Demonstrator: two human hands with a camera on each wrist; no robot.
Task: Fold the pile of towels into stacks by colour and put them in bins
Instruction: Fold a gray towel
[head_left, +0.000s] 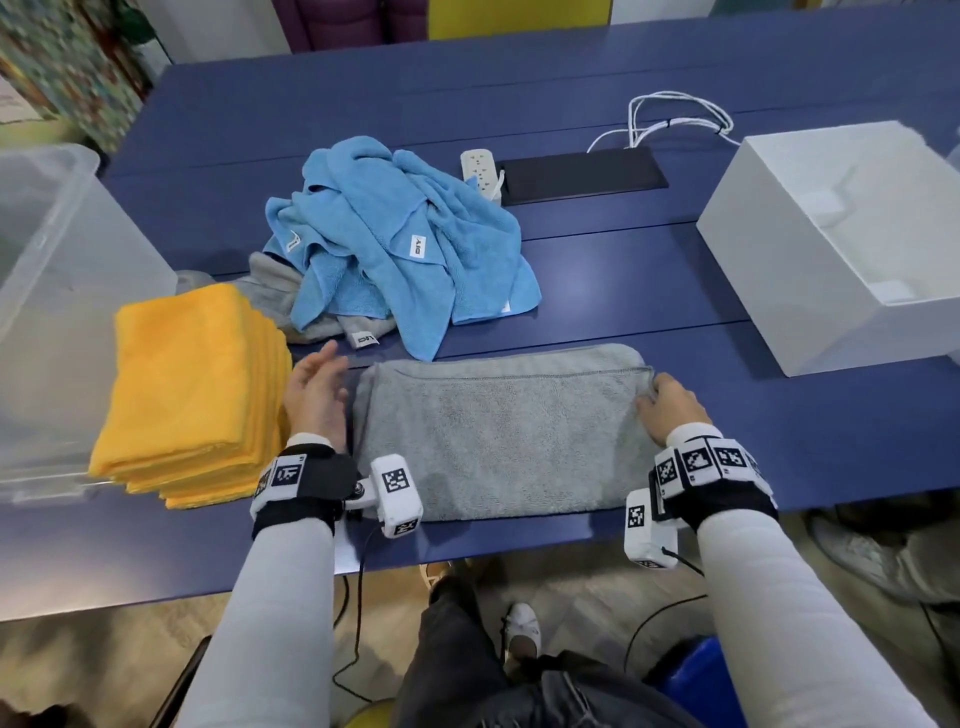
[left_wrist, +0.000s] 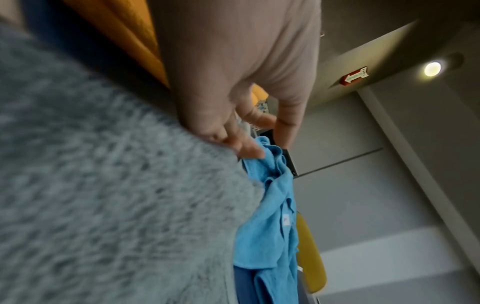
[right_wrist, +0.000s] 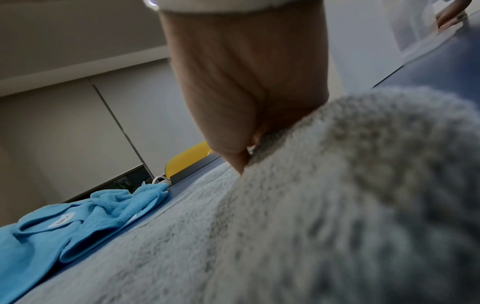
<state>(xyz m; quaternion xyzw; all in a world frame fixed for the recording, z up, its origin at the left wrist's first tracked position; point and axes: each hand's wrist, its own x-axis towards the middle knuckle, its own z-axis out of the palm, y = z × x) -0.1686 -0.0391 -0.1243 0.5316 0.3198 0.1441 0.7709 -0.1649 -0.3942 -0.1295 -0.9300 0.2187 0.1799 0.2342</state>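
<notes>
Head view, layout: the grey towel (head_left: 501, 431) lies flat at the near edge of the table (head_left: 597, 280), long axis running left to right between the hands.
Head view, right hand (head_left: 672, 408): pinches the towel's far right corner; nearer the work than the left.
Head view, left hand (head_left: 317, 395): fingers loose and spread, holding nothing, just beside the towel's left end.
Head view, next fold: likely right end carried over to the left.
Head view, others: yellow stack (head_left: 192, 395) folded, left; blue pile (head_left: 400, 234) crumpled, beyond; clear bin (head_left: 52, 249) far left, white box (head_left: 810, 270) right.
Left wrist view: grey pile looks thick, fuzzy; fingers (left_wrist: 249, 149) relaxed.
Right wrist view: thumb (right_wrist: 233, 156) pressed into soft, bunched terry.
</notes>
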